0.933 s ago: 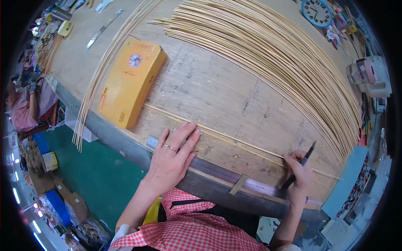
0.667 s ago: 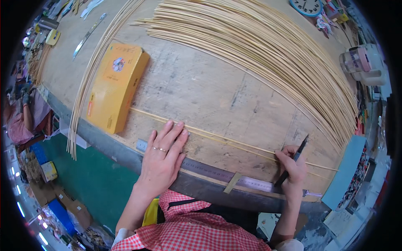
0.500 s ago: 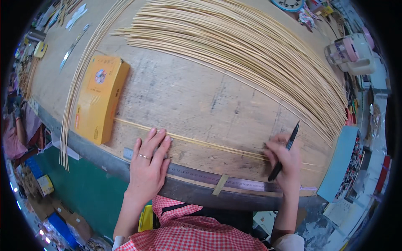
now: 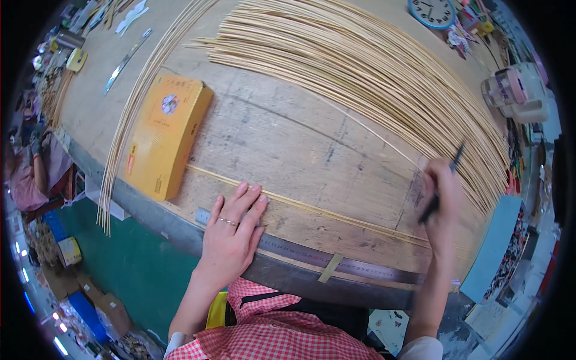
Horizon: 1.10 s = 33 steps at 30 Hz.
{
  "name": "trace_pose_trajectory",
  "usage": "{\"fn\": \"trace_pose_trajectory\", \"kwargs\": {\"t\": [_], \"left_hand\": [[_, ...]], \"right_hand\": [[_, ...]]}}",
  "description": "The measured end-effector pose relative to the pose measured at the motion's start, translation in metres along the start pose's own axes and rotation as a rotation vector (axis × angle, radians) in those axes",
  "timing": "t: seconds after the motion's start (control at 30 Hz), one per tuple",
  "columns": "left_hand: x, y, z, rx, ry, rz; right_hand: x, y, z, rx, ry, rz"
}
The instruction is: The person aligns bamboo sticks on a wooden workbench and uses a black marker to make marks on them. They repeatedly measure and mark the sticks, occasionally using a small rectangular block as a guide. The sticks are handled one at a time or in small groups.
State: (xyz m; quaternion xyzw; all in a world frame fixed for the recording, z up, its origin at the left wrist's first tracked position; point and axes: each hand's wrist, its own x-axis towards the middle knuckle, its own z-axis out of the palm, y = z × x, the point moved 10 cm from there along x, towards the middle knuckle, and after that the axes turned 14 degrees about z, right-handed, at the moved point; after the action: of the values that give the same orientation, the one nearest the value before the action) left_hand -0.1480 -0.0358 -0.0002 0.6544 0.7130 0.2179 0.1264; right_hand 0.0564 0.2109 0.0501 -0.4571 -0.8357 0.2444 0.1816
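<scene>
My left hand (image 4: 231, 231), a ring on one finger, lies with its fingers stretched out, fingertips on a few thin bamboo sticks (image 4: 324, 210). Those sticks run from beside a yellow box (image 4: 159, 135) toward the right. Under the same hand passes a long metal ruler (image 4: 300, 252) along the table's front edge, with a strip of tape across it. My right hand (image 4: 443, 189), blurred by motion, grips a black pen (image 4: 429, 209). Its fingertips are at a single stick beside the large pile of bamboo sticks (image 4: 360, 66); whether they pinch that stick I cannot tell.
A narrow bundle of long sticks (image 4: 129, 114) overhangs the front edge on the left. Behind it lies a metal blade-like strip (image 4: 127, 62). On the right are a light blue box (image 4: 492, 249) and a clear plastic jug (image 4: 510, 93). A round clock (image 4: 432, 11) lies far back.
My right hand has moved away from the front sticks, up and right to the pile's near edge, still with the pen. The left hand stays on the sticks. The whole view has shifted slightly.
</scene>
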Motion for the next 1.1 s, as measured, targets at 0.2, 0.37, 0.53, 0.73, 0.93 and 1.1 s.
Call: {"fn": "trace_pose_trajectory", "kwargs": {"t": [0.2, 0.37, 0.53, 0.73, 0.93, 1.1], "left_hand": [[0.002, 0.0, -0.001, 0.01, -0.011, 0.003], [0.003, 0.003, -0.003, 0.06, -0.01, 0.022], [0.002, 0.001, -0.002, 0.007, 0.011, 0.016], [0.005, 0.0, 0.004, -0.001, -0.045, 0.026], [0.003, 0.001, 0.005, 0.024, -0.063, -0.015], [0.004, 0.001, 0.007, 0.031, -0.067, -0.008]], "right_hand": [[-0.064, 0.002, -0.03, 0.019, -0.011, 0.006], [-0.082, 0.011, -0.009, 0.017, -0.114, 0.062], [-0.081, 0.001, 0.01, 0.015, -0.147, 0.082], [-0.088, 0.02, 0.019, -0.033, -0.241, 0.151], [-0.022, -0.012, 0.004, -0.017, -0.005, -0.014], [0.029, -0.011, 0.013, -0.274, 0.127, -0.11]]}}
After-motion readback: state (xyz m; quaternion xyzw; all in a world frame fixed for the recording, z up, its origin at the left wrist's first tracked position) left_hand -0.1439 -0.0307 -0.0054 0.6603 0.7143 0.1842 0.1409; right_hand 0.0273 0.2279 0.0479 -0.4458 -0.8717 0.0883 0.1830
